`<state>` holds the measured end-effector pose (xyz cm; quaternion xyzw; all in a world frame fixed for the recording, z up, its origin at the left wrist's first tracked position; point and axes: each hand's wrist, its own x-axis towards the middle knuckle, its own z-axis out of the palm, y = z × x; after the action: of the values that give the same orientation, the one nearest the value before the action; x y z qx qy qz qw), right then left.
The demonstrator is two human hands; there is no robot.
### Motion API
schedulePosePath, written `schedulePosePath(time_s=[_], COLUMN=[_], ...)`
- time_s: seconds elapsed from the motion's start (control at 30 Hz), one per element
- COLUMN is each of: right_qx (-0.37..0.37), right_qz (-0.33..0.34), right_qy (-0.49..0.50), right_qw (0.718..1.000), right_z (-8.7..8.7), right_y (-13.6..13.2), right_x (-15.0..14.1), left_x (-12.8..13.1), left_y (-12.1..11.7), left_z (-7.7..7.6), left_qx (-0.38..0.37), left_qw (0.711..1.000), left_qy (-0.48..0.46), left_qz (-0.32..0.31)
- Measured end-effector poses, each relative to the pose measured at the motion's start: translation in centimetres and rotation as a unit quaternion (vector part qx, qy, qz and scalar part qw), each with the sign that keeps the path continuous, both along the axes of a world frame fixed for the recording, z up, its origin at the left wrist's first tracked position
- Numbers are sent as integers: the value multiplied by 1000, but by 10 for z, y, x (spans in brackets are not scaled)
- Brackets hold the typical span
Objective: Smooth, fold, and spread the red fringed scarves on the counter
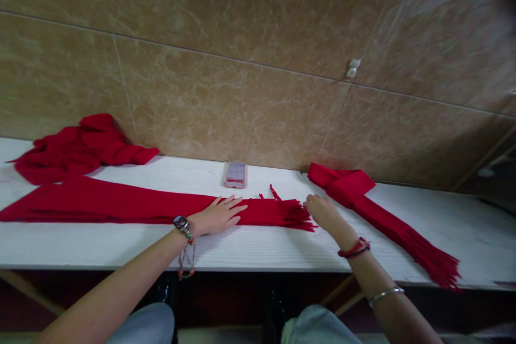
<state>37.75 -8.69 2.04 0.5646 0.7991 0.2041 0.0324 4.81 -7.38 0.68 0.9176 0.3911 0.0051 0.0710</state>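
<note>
A long red scarf [133, 204], folded lengthwise, lies along the white table. My left hand [217, 215] rests flat on it with fingers spread, pressing it near its fringed end. At the fringe, my right hand [322, 212] has its fingers pinched together on the strands; the fingertips are partly hidden. A few strands stick out above the scarf's far edge, left of my right hand. Right of that hand lies a second red scarf [387, 220], folded over at its far end, its fringe towards the table's front edge.
Crumpled red cloth [84, 145] is heaped at the back left against the tiled wall [226, 91]. A phone [235, 174] with its screen lit lies behind the scarf. The white table's [141, 247] front edge runs just above my knees.
</note>
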Motion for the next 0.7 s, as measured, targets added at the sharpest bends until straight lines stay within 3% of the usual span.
schedulePosePath(time_s=[0.13, 0.3, 0.47, 0.7], right_qx=[44, -30, -158, -154], right_qz=[71, 161, 164, 158], right_qy=[143, 236, 287, 287], right_qw=[986, 958, 930, 932], right_z=[10, 12, 0, -4], right_y=[7, 27, 49, 57], right_x=[-5, -59, -94, -82], left_x=[6, 15, 18, 17], left_y=[2, 7, 7, 5], left_z=[2, -3, -4, -4], left_qx=[22, 49, 28, 28], left_qw=[999, 998, 999, 999], left_qy=[-24, -40, -17, -14], left_qz=[3, -13, -12, -9])
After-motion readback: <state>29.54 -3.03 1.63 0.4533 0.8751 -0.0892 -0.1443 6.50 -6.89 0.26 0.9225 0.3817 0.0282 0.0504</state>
